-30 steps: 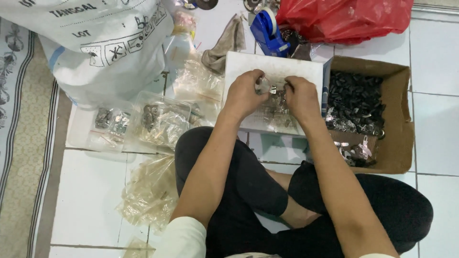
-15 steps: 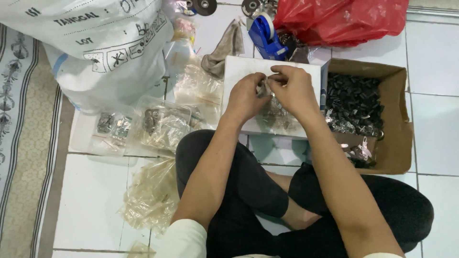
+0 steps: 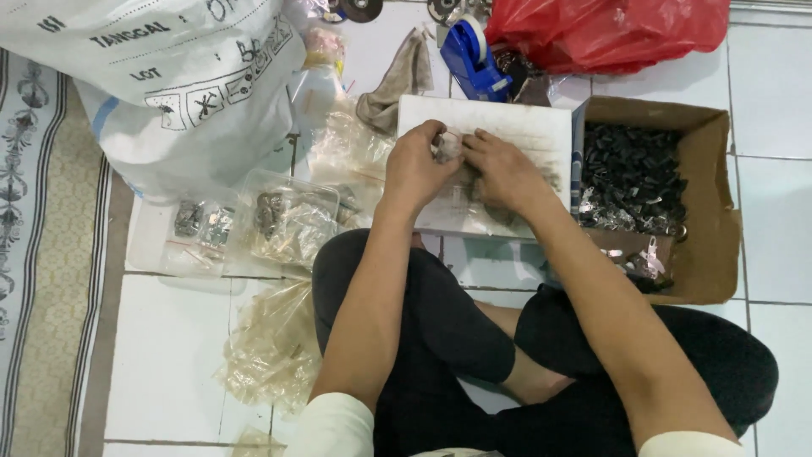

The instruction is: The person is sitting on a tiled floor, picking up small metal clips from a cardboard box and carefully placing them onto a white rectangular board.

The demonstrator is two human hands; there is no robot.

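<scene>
- Left hand [image 3: 416, 169] and right hand [image 3: 506, 172] pinch one small bag [image 3: 447, 145] over white board [image 3: 516, 135]; fingers closed on it.
- Step: bagging parts.
- Box [image 3: 709, 211] of parts sits right.

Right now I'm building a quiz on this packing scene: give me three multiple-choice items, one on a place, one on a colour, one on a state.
1. Where is the cardboard box of dark small parts?
A. On the person's right
B. On the person's left
C. Behind the white sack

2. What colour is the tape dispenser?
A. Green
B. Blue
C. Yellow

3. What are the two hands doing?
A. Resting on the knees
B. Lifting the cardboard box
C. Pinching a small clear bag together

Answers:
1 A: the box sits beside the right arm, against the white tray.
2 B: its body is plainly blue.
3 C: the left hand and right hand meet on the small clear bag over the tray.
</scene>
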